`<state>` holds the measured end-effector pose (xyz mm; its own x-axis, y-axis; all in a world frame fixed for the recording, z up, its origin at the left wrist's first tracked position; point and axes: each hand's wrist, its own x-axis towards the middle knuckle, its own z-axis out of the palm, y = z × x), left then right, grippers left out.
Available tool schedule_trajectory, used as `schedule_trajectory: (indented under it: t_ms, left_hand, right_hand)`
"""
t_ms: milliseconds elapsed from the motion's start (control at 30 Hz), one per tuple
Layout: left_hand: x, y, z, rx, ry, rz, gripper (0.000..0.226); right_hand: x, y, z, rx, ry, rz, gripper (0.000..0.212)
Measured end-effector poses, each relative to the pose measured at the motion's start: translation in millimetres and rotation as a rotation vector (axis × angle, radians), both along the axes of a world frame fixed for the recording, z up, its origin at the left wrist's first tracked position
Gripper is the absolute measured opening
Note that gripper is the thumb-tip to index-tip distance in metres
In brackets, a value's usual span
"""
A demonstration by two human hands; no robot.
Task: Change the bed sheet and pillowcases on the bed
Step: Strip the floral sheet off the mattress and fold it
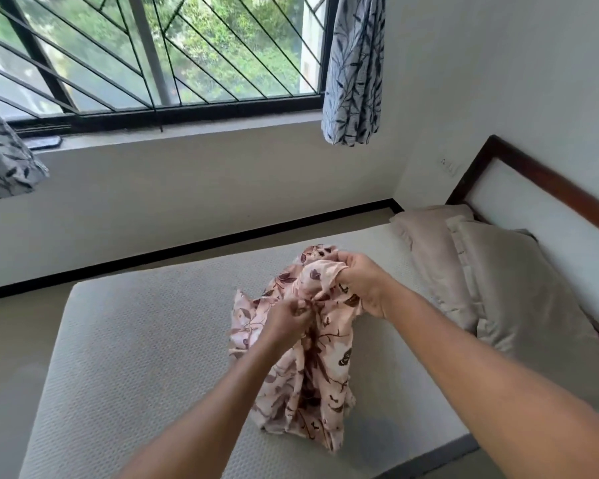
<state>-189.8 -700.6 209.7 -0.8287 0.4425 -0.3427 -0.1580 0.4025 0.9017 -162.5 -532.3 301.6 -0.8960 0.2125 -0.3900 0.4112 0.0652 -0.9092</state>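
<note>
Currently: floral cloth [312, 368], one item, bunched, held over the bare mattress [135, 340]. Probably light, soft and limp, perhaps slippery; best taken at a hem or corner. Left hand [287, 318] pinches a fold mid-bunch. Right hand [360, 285] grips the top edge, fingers curled. Cloth hangs below both hands. Pillows [498, 288] lie near, at right.

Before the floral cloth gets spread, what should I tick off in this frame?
1. Left hand and right hand both grip the floral cloth: ok.
2. Mattress stripped bare: ok.
3. Pillows off the mattress: not ok, both lie at the headboard end.
4. Cloth is a sheet, not a pillowcase: cannot tell, it is bunched.
5. A corner found: cannot tell.
</note>
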Motion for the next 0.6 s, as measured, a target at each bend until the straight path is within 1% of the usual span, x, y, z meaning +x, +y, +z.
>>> schedule_trajectory:
  t_ms: [67, 100, 167, 267, 300, 333, 400, 433, 467, 533, 600]
  left_hand:
    - [-8, -4, -3, 0.03, 0.003, 0.137, 0.024]
    - [-10, -5, 0, 0.034, 0.017, 0.192, 0.026]
    - [-12, -3, 7, 0.052, 0.04, 0.226, 0.025]
    - [-11, 6, 15, 0.075, 0.075, 0.255, 0.022]
    - [-10, 9, 16, 0.081, 0.095, 0.267, 0.021]
    - [-9, 13, 20, 0.085, 0.118, 0.273, 0.019]
    - [-6, 18, 25, 0.095, 0.139, 0.257, 0.012]
    - [-5, 22, 28, 0.109, 0.147, 0.246, 0.008]
    - [-3, 24, 30, 0.121, 0.153, 0.249, 0.006]
    - [-3, 26, 31, 0.108, 0.195, 0.257, 0.007]
    - [-6, 25, 29, 0.043, 0.234, 0.22, 0.013]
  right_hand:
    - [1, 17, -4, 0.12, -0.001, -0.054, 0.04]
    - [1, 27, -9, 0.198, 0.0, -0.065, 0.039]
    - [2, 40, -16, 0.293, 0.007, -0.07, 0.034]
    - [3, 53, -19, 0.329, 0.033, -0.086, 0.042]
    - [4, 57, -19, 0.357, 0.018, -0.037, 0.046]
    - [6, 61, -18, 0.429, -0.018, 0.044, 0.045]
    - [10, 67, -20, 0.7, -0.106, 0.169, 0.028]
    - [11, 73, -20, 0.856, -0.122, 0.142, 0.017]
    - [14, 80, -21, 0.947, -0.114, 0.062, 0.015]
    - [17, 98, -22, 0.996, -0.077, -0.127, 0.032]
    - [21, 120, -26, 0.996, -0.1, -0.234, 0.037]
